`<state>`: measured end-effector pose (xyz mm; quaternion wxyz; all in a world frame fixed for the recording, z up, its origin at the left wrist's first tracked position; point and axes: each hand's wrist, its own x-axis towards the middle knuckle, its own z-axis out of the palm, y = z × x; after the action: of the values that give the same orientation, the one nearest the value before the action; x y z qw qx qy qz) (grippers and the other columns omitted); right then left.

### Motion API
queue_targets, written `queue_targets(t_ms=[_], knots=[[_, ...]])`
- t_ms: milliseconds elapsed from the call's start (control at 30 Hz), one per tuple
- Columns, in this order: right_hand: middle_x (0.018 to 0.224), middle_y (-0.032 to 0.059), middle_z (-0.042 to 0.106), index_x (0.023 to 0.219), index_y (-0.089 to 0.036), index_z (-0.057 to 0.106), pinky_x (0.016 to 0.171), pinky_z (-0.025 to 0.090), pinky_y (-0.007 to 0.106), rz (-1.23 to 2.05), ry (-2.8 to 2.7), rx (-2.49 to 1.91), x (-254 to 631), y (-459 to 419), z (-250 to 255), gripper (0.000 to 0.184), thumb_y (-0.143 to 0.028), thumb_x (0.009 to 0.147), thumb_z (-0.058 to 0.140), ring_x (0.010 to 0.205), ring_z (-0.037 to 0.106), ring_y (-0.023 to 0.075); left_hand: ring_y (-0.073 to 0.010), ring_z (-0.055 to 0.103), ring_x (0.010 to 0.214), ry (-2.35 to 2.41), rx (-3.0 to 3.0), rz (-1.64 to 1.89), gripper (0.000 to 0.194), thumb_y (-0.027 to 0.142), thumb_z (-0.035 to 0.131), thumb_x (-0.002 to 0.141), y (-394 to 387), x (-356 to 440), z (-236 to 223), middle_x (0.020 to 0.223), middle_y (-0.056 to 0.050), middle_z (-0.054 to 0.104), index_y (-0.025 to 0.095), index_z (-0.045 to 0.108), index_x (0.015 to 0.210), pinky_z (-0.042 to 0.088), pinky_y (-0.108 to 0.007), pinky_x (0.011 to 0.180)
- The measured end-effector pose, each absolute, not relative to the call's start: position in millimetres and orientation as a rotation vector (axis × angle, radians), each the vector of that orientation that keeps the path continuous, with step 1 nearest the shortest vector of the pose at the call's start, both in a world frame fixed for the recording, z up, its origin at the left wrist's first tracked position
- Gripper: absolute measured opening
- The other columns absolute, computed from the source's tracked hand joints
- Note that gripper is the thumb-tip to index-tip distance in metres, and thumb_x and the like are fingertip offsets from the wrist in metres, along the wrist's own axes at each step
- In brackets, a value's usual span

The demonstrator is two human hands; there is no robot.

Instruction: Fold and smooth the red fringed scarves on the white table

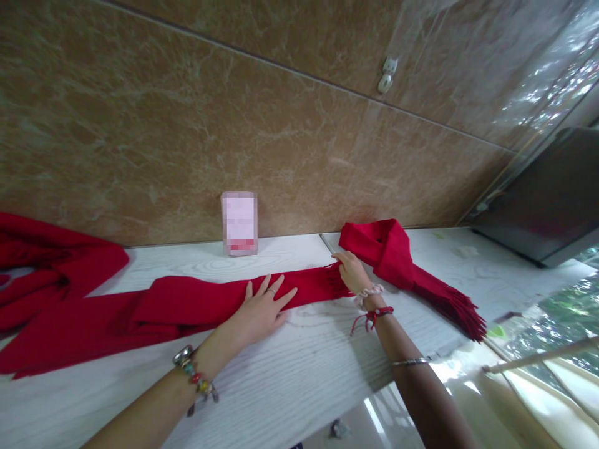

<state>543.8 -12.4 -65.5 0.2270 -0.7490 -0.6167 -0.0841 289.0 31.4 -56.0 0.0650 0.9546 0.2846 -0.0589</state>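
A long red scarf (201, 298) lies lengthwise on the white wood-grain table, partly folded over itself toward the left. My left hand (262, 308) rests flat on it with the fingers spread. At the scarf's fringed right end, the fingers of my right hand (350, 269) are closed on the fringe; the fingertips are partly hidden. Just beyond that hand, a second red scarf (395, 255) lies looped, its fringe pointing to the lower right. More red cloth (56, 249) is bunched at the far left.
A pink-and-white card or box (240, 223), blurred out, leans against the brown marbled wall (281, 125). The white table (281, 380) ends at a front edge near me. A dark appliance-like box (543, 193) stands at the right end. A white fitting (387, 75) is on the wall.
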Motion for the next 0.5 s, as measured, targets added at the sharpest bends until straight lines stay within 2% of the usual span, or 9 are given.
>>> queue_targets(t_ms=[133, 233, 367, 500], knots=[[0.095, 0.0087, 0.057, 0.089, -0.018, 0.058, 0.086, 0.040, 0.036, -0.364, -1.794, -1.771, 536.7, -22.8, -55.4, 0.038, 0.000, 0.064, 0.037, 0.095, 0.050, 0.0205, -0.0372, 0.007, 0.130, 0.868, 2.840, -0.151, 0.050, 0.042, 0.034, 0.087, 31.5, 290.0, -56.5, 0.145, -0.009, 0.013, 0.033, 0.025, 0.135, 0.016, -0.065, 0.093], [0.084, 0.0063, 0.059, 0.078, -0.018, 0.057, 0.080, 0.042, 0.032, -0.176, -2.105, -1.667, 526.9, -27.2, -52.5, 0.023, -0.005, 0.067, 0.042, 0.085, 0.052, 0.0180, -0.0368, 0.005, 0.130, 0.855, 2.808, -0.179, 0.050, 0.044, 0.032, 0.087, 33.4, 289.6, -55.5, 0.145, -0.009, 0.012, 0.034, 0.024, 0.135, 0.015, -0.065, 0.093], [0.078, 0.0061, 0.060, 0.068, -0.018, 0.056, 0.074, 0.042, 0.031, -0.018, -2.318, -1.926, 535.9, -25.9, -51.0, 0.013, -0.008, 0.067, 0.048, 0.076, 0.053, 0.0174, -0.0364, 0.003, 0.131, 0.833, 2.772, -0.235, 0.051, 0.044, 0.033, 0.087, 34.2, 288.0, -51.9, 0.146, -0.009, 0.008, 0.033, 0.022, 0.136, 0.013, -0.065, 0.094], [0.079, 0.0060, 0.062, 0.065, -0.021, 0.055, 0.074, 0.042, 0.033, -0.066, -2.201, -2.133, 565.9, -34.2, -36.6, 0.018, -0.004, 0.063, 0.048, 0.078, 0.054, 0.0197, -0.0365, 0.001, 0.130, 0.822, 2.763, -0.247, 0.053, 0.043, 0.034, 0.086, 33.4, 286.8, -50.3, 0.146, -0.009, 0.005, 0.033, 0.021, 0.136, 0.010, -0.065, 0.094]])
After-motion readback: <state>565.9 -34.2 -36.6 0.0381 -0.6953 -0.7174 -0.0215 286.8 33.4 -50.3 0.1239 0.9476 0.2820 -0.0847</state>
